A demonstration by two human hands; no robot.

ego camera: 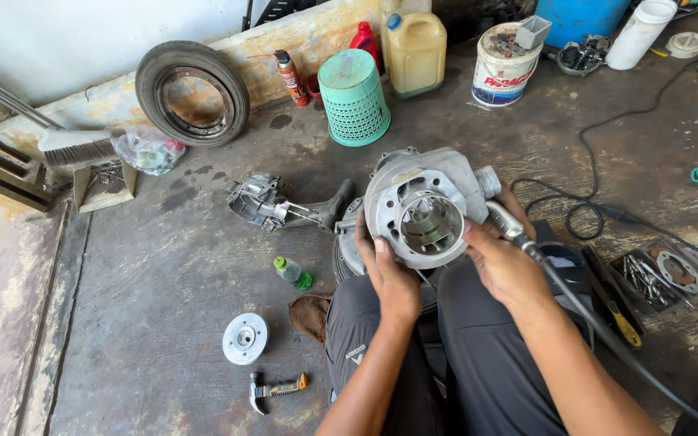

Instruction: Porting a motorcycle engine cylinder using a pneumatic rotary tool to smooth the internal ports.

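concrete floor [163,266], hammer [275,390], tyre [192,93], green basket [355,98]

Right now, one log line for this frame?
left hand: steadies cylinder | right hand: holds rotary tool at cylinder | hammer: on floor

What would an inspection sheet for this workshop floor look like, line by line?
Surface: stained concrete floor, dusty.
Job's things: grey metal engine cylinder held over the lap, bore facing the camera; a flexible-shaft tool lies against its right side.
Clutter: hammer, round metal disc, small green-capped bottle, brown rag, engine casing part, tray of bits.
Hands: left hand grips the cylinder's lower edge; right hand holds the tool.
Cables: black cable loops across the floor on the right.
Surroundings: tyre against the wall, green basket, yellowish jug, paint bucket, brush.
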